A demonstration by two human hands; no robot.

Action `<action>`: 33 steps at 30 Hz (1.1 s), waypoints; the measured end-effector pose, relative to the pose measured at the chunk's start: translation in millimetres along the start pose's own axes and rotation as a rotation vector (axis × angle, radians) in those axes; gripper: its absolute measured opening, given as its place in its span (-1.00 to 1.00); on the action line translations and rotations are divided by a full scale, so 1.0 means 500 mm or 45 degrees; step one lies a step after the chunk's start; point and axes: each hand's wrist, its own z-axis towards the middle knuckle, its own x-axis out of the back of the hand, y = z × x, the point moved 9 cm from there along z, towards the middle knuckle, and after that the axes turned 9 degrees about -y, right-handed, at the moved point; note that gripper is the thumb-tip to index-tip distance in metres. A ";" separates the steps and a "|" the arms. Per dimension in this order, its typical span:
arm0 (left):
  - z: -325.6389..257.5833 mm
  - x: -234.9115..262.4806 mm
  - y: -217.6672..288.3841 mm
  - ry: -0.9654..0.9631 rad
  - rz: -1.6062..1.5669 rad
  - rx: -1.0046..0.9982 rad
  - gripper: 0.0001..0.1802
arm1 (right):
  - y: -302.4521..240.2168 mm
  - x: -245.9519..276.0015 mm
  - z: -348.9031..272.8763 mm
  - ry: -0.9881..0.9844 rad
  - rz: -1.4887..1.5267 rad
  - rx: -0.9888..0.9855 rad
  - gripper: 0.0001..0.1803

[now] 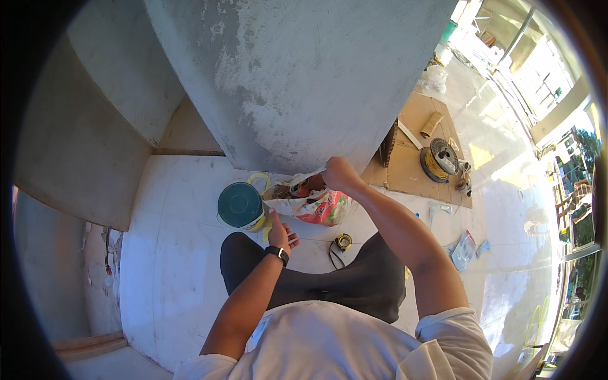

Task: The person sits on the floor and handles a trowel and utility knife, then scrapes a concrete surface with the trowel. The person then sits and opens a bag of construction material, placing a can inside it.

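A white plastic bag (329, 209) with red and green print stands on the floor in front of me, its mouth spread and brownish items inside that I cannot make out. My right hand (341, 175) is closed at the bag's far right rim, gripping its edge. At the bag's near left side is my left hand (280, 235), thumb up by the rim and the other fingers apart and loosely bent. Left of the bag stands a bucket with a dark green lid (240, 205). Between my knees lies a yellow and black tape measure (343, 241) with a black strap.
A rough grey plastered pillar (285, 82) rises just beyond the bag. On the right, cardboard (411, 158) carries a wire spool (439, 159) and a tan roll (431, 125). Plastic packets (464, 251) lie on the white tiled floor. A yellow ring (258, 180) is behind the bucket.
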 end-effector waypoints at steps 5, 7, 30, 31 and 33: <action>0.081 -0.089 0.177 -0.149 0.466 0.018 -0.17 | 0.066 0.015 -0.021 -0.059 0.389 -0.150 -0.64; 0.101 -0.143 0.220 -0.222 0.778 -0.080 -0.37 | 0.107 -0.009 -0.041 -0.148 0.729 -0.359 -0.59; 0.070 -0.270 0.307 -0.131 1.414 -1.006 -0.67 | 0.225 0.047 -0.075 0.057 -0.063 -0.511 -0.62; 0.068 -0.279 0.316 -0.113 1.435 -1.010 -0.67 | 0.211 0.071 -0.060 0.092 -0.121 -0.458 -0.64; 0.069 -0.288 0.328 -0.183 1.216 -0.944 -0.62 | 0.195 0.100 -0.032 0.093 -0.158 -0.449 -0.71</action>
